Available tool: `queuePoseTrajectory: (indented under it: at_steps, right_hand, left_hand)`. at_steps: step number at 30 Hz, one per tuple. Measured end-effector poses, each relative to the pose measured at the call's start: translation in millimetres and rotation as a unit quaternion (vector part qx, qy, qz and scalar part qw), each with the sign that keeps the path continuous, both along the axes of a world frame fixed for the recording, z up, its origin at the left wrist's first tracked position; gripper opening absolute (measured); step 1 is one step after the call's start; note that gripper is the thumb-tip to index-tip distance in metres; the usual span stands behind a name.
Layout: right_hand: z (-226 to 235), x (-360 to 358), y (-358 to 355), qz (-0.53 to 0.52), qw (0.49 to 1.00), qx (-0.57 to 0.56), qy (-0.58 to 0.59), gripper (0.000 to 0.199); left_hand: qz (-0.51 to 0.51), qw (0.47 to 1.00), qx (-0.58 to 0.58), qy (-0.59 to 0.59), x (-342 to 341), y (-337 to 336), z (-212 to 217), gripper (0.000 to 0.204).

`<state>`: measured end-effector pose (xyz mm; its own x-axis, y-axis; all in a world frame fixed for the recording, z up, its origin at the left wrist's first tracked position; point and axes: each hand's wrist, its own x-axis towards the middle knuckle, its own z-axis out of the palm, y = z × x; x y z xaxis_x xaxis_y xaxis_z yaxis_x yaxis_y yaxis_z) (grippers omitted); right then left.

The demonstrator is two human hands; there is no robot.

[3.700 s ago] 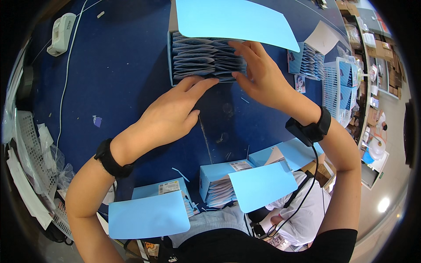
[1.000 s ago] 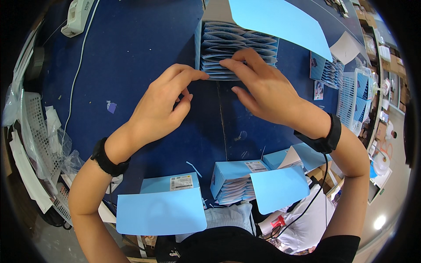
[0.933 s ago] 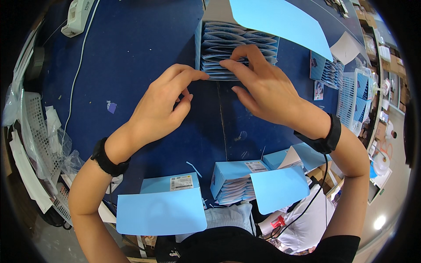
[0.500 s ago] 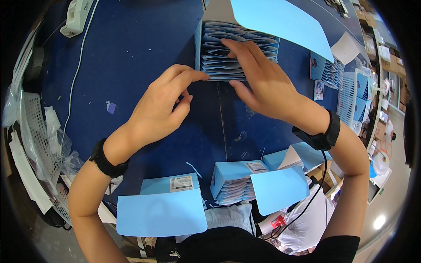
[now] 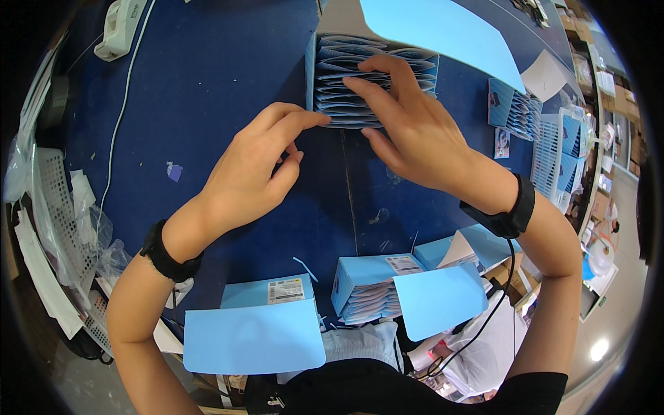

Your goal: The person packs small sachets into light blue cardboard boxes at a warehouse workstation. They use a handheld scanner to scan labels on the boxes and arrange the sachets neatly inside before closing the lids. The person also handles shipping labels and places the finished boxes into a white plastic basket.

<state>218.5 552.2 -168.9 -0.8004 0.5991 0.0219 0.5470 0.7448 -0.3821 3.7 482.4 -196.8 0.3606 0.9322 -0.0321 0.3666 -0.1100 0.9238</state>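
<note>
A light blue carton point(image 5: 311, 77) stands at the far middle of the table with its lid flap point(image 5: 443, 33) folded back. Inside it, flat blue-and-white packets point(image 5: 335, 72) are packed in rows on edge. My right hand point(image 5: 423, 135) reaches over the packets with its fingers apart, index and middle fingertips resting on or just above them and the thumb at the near edge. The index fingertip of my left hand point(image 5: 242, 166) touches the near left corner of the carton; its other fingers are loosely bent and hold nothing.
Near me stand more blue cartons, one with a hanging flap point(image 5: 252, 340) and one filled with packets point(image 5: 370, 303). A packet-filled carton point(image 5: 499, 104) and a white basket point(image 5: 546, 155) are at the right. A tape dispenser point(image 5: 119, 31) and perforated basket point(image 5: 59, 187) lie left.
My right index finger has drawn toward me and the middle finger is more bent over the packets. My left hand stays at the carton's corner.
</note>
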Motion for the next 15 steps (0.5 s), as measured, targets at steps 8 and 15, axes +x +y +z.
queuePoseTrajectory:
  at_steps: [8, 15]
  right_hand:
    - [-5, 2, 7, -0.021, 0.999, -0.037, 0.015, 0.052]
    - [-7, -1, 13, -0.041, 0.998, -0.048, 0.004, 0.049]
  left_hand:
    - [0.011, 0.999, 0.040, 0.016, -2, 9, 0, 0.049]
    - [0.055, 0.986, 0.122, 0.100, 2, 30, -9, 0.044]
